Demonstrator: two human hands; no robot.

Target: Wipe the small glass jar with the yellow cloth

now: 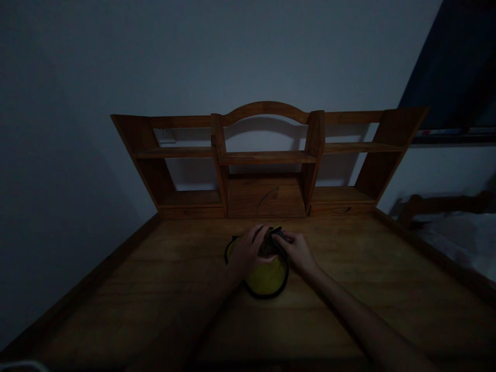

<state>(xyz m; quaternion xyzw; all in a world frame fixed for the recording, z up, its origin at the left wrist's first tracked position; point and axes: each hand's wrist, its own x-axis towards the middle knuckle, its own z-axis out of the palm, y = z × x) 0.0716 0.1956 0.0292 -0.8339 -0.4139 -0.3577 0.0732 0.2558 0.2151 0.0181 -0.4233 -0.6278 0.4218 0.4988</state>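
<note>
A yellow pouch-like thing with a black rim (pixel 267 281) lies on the wooden desk (pixel 155 289), a little way in front of the hutch. My left hand (pixel 248 253) rests on its upper left part, fingers curled over the top edge. Beside it, my right hand (pixel 296 250) pinches a small dark piece at the pouch's top, possibly a strap or zip tab. The light is dim, so the exact grip is hard to read.
A wooden hutch (pixel 267 155) with open shelves and a small drawer stands against the wall at the desk's back. Raised rails run along the desk's left and right edges. A bed with pale bedding (pixel 461 237) lies to the right.
</note>
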